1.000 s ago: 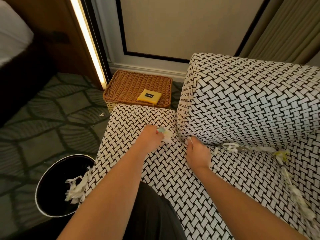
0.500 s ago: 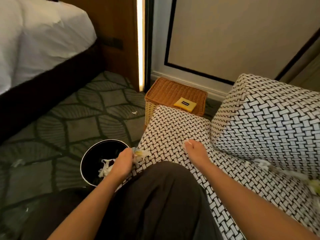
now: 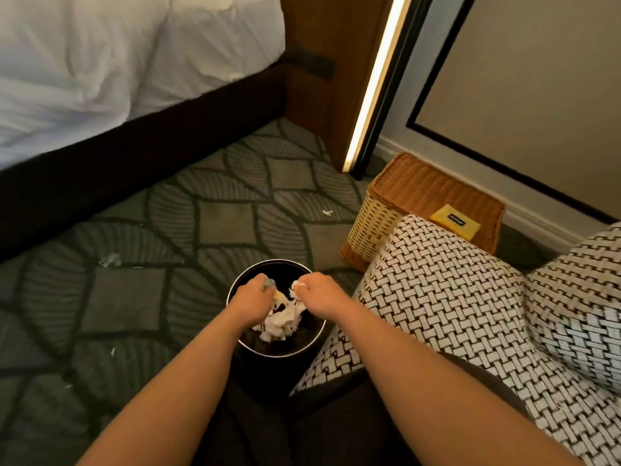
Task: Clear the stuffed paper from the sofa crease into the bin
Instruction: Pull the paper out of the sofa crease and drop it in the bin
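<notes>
Held over the mouth of the black bin [image 3: 280, 262]: a bluish and yellow paper scrap [image 3: 271, 284] inside the curled left grip [image 3: 250, 297], a white paper scrap [image 3: 297, 284] pinched in the curled right grip [image 3: 317, 294]. Just below both, inside the bin, a crumpled white paper wad [image 3: 280, 322]. Close against the bin's right rim, the woven sofa seat [image 3: 437, 297]. On its left and far sides, open patterned carpet [image 3: 218, 223] with small white shreds [image 3: 327, 212]. Beyond the seat's far corner, a wicker basket [image 3: 420, 193].
</notes>
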Tool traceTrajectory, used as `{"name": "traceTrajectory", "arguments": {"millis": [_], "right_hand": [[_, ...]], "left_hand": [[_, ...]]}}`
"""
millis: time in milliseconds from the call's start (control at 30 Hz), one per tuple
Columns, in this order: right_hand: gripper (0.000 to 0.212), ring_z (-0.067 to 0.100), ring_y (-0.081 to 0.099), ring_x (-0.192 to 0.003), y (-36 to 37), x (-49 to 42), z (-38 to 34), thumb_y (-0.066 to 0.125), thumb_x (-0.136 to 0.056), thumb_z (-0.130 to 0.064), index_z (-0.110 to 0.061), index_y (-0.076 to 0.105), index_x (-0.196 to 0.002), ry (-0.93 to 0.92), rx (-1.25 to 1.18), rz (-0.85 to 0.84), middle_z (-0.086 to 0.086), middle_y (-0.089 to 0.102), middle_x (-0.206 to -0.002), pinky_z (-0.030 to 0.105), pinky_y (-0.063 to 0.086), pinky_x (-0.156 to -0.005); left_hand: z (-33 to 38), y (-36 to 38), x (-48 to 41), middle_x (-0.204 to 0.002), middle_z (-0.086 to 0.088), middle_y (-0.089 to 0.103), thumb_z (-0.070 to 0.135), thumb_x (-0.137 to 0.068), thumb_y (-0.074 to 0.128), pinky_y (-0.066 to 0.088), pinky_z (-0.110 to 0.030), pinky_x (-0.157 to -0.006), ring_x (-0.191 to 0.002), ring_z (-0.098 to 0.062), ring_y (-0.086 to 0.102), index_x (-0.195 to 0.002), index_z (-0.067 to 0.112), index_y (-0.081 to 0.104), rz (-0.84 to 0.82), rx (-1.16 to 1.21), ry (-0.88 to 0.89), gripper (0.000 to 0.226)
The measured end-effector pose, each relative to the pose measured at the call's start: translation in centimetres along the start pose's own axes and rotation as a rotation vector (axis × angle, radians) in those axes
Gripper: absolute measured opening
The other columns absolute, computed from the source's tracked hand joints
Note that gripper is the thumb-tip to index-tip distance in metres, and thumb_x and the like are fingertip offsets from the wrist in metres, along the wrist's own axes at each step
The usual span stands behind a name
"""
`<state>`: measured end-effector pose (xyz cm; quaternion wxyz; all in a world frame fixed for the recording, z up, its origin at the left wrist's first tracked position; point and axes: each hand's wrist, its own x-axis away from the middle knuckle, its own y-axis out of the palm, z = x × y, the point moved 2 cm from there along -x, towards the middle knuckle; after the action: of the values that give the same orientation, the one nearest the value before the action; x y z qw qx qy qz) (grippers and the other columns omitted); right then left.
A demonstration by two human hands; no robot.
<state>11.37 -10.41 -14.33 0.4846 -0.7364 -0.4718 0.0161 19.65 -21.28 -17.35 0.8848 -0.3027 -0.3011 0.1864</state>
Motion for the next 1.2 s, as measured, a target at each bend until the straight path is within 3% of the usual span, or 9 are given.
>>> {"name": "traceTrajectory", "arguments": {"millis": [100, 200, 267, 367, 600, 833, 967, 1100, 1200], "right_hand": [[0.040, 0.027, 0.046, -0.075, 1.9, -2.9, 0.2, 0.035, -0.094, -0.018, -0.014, 0.033, -0.055, 0.062, -0.001, 0.018, 0.001, 0.038, -0.060, 0.034, 0.027, -0.064], [0.036, 0.032, 0.052, -0.086, 3.7, -4.9, 1.1, 0.034, -0.096, -0.019, -0.014, 0.039, -0.061, 0.143, -0.045, 0.008, 0.009, 0.053, -0.076, 0.034, 0.032, -0.068], [0.024, 0.033, 0.052, -0.106, 4.3, -5.6, 1.8, 0.036, -0.097, -0.023, -0.010, 0.054, -0.088, 0.213, -0.098, -0.007, 0.016, 0.059, -0.111, 0.033, 0.037, -0.078], [0.044, 0.030, 0.041, -0.127, 3.6, -5.7, 2.3, 0.042, -0.097, -0.025, -0.008, 0.039, -0.137, 0.256, -0.093, -0.025, 0.013, 0.046, -0.139, 0.032, 0.035, -0.100], [0.035, 0.026, 0.051, -0.118, -2.4, -3.7, 2.8, 0.048, -0.093, -0.013, -0.013, 0.054, -0.127, 0.182, 0.095, -0.032, 0.011, 0.054, -0.130, 0.033, 0.043, -0.096], [0.032, 0.016, 0.052, -0.116, -9.9, 4.8, 5.8, 0.049, -0.094, -0.016, -0.016, 0.054, -0.126, 0.123, 0.031, 0.162, 0.003, 0.055, -0.128, 0.026, 0.041, -0.096], [0.033, 0.006, 0.047, -0.114, -9.1, 12.1, 12.2, 0.045, -0.096, -0.019, -0.017, 0.051, -0.129, 0.186, -0.053, 0.414, -0.002, 0.053, -0.128, 0.022, 0.039, -0.094], [0.036, 0.019, 0.046, -0.121, -5.6, 20.4, 19.7, 0.046, -0.094, -0.018, -0.011, 0.052, -0.128, 0.353, 0.133, 0.638, 0.005, 0.055, -0.126, 0.034, 0.035, -0.105], [0.044, 0.019, 0.034, -0.135, -3.5, 25.3, 23.3, 0.041, -0.096, -0.024, -0.013, 0.040, -0.138, 0.526, 0.232, 0.712, 0.005, 0.043, -0.143, 0.037, 0.022, -0.113]], "left_hand": [[-0.5, 0.6, -1.9, -0.109, -0.020, 0.058, 0.016, -0.095, 0.035, 0.041, -0.039, -0.082, -0.100, -0.035, 0.053, -0.094, 0.008, 0.044, 0.009, -0.028, 0.004, 0.012], [-0.9, 1.2, -3.8, -0.125, -0.022, 0.050, 0.022, -0.097, 0.033, 0.040, -0.040, -0.089, -0.111, -0.038, 0.049, -0.119, 0.004, 0.040, 0.013, -0.093, -0.052, 0.029], [-1.3, 1.7, -4.7, -0.139, -0.023, 0.033, 0.027, -0.097, 0.034, 0.036, -0.041, -0.098, -0.123, -0.039, 0.040, -0.134, 0.007, 0.031, -0.078, -0.104, -0.127, 0.042], [-2.3, 2.0, -5.8, -0.152, -0.015, 0.012, 0.033, -0.095, 0.036, 0.023, -0.043, -0.110, -0.136, -0.038, 0.022, -0.147, 0.017, 0.012, -0.218, -0.217, -0.178, 0.059], [-1.5, 1.7, -5.3, -0.145, -0.014, 0.032, 0.036, -0.093, 0.040, 0.029, -0.047, -0.107, -0.130, -0.036, 0.033, -0.140, 0.015, 0.032, -0.174, -0.236, -0.076, 0.052], [6.4, 2.3, 1.8, -0.120, -0.003, 0.053, 0.025, -0.095, 0.044, 0.040, -0.032, -0.095, -0.109, -0.018, 0.050, -0.118, 0.013, 0.056, -0.023, 0.132, 0.257, 0.028], [10.1, 3.9, 5.8, -0.111, 0.003, 0.056, 0.027, -0.096, 0.040, 0.038, -0.026, -0.088, -0.105, -0.011, 0.050, -0.112, 0.019, 0.059, -0.103, 0.203, 0.372, 0.025], [13.5, 5.4, 8.3, -0.113, 0.005, 0.057, 0.031, -0.097, 0.039, 0.036, -0.024, -0.089, -0.107, -0.010, 0.050, -0.115, 0.020, 0.058, -0.235, 0.227, 0.400, 0.028], [16.7, 6.8, 9.8, -0.120, 0.004, 0.056, 0.033, -0.096, 0.040, 0.034, -0.023, -0.092, -0.111, -0.010, 0.049, -0.120, 0.019, 0.056, -0.350, 0.137, 0.459, 0.032]]}}
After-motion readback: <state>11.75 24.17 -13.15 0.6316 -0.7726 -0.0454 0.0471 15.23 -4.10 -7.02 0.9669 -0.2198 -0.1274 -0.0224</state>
